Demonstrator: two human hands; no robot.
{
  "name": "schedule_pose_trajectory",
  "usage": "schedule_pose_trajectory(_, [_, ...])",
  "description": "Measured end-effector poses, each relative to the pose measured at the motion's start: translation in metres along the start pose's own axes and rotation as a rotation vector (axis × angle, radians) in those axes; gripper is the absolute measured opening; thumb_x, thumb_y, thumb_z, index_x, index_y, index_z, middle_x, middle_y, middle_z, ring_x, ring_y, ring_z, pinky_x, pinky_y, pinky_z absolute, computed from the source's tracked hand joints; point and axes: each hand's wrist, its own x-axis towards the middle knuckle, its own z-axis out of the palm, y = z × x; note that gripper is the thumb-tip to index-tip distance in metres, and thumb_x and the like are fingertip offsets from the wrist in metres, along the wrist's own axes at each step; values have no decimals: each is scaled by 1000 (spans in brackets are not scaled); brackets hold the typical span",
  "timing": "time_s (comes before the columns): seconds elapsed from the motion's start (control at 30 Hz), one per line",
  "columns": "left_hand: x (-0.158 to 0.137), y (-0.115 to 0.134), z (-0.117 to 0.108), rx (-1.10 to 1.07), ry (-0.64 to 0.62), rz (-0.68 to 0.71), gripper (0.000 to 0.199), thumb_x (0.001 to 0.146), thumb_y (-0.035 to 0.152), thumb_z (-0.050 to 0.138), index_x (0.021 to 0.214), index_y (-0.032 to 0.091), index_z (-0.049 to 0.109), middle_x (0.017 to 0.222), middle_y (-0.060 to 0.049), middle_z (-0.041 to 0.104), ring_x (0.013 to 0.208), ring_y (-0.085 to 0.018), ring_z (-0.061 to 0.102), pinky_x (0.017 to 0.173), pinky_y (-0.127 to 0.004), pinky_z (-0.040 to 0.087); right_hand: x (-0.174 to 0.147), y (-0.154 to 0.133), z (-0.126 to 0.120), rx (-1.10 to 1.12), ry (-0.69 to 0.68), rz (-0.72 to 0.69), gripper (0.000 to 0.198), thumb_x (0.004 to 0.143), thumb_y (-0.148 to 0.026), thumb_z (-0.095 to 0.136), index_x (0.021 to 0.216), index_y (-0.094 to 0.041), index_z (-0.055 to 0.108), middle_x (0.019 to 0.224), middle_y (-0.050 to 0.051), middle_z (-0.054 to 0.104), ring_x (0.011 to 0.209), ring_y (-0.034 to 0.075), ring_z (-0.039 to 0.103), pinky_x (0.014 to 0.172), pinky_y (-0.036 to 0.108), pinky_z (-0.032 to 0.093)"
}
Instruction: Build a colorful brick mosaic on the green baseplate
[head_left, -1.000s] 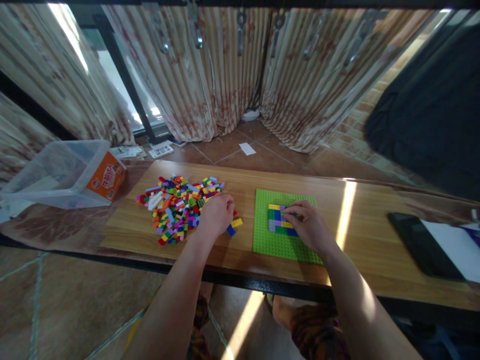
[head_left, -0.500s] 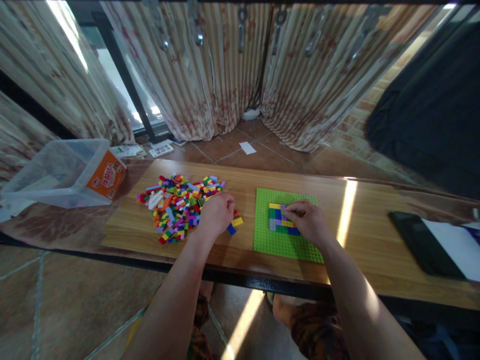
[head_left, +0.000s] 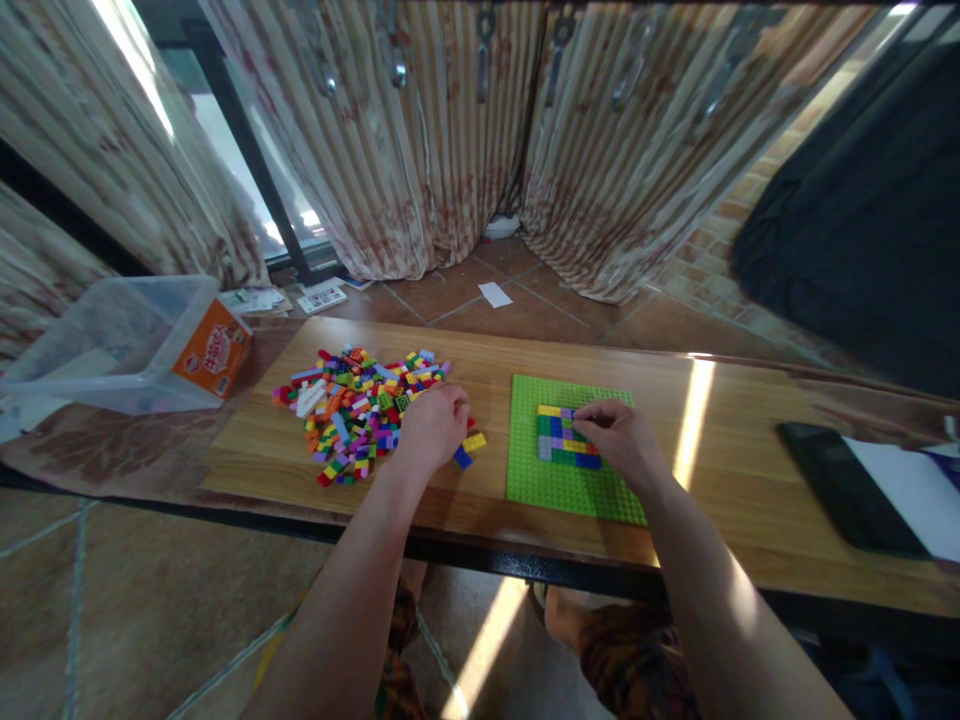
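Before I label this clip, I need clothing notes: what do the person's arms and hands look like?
The bare, tapering left forearm and right forearm show no sleeves, watches or bracelets. The left hand and right hand are ungloved; any rings are too small to tell.

Fingers (head_left: 598, 411) and forearms (head_left: 352, 590) are bare; the dark legwear (head_left: 626, 640) has an orange-brown pattern.

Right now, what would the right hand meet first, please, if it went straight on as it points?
The right hand would likely meet coloured bricks on the baseplate; depth is unclear.
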Motion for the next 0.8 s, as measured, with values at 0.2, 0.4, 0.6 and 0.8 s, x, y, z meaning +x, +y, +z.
schedule_pose_trajectory(0.2, [0, 0, 0, 3, 0, 1, 19, 88, 19, 53, 93, 18, 71, 99, -7, 73, 91, -21, 67, 83, -30, 50, 0, 0, 1, -21, 11, -10, 19, 65, -36, 69, 73, -19, 73, 67, 3, 68, 61, 17, 60, 55, 29, 46])
schedule_pose_trajectory(0.4, [-1, 1, 0, 3, -4, -2, 19, 88, 19, 53, 93, 17, 71, 97, -8, 73, 90, -21, 67, 81, -30, 50, -1, 0, 3, 41, -12, -27, 19, 67, -35, 69, 72, -18, 73, 70, 4, 69, 61, 17, 61, 56, 29, 47])
schedule_pose_trajectory(0.6, [-1, 1, 0, -1, -6, -13, 18, 88, 19, 54, 92, 17, 71, 97, -8, 73, 90, -21, 66, 82, -30, 50, -1, 6, 5, 22, -1, -65, 18, 68, -35, 67, 73, -19, 72, 72, 3, 68, 63, 16, 60, 59, 29, 48])
schedule_pose_trajectory(0.8, [-3, 2, 2, 11, -11, -5, 19, 89, 20, 53, 95, 17, 70, 100, -8, 72, 90, -21, 67, 81, -30, 50, -1, 5, 7, 11, 11, -71, 16, 68, -34, 65, 73, -20, 72, 78, 3, 67, 69, 17, 60, 65, 31, 49])
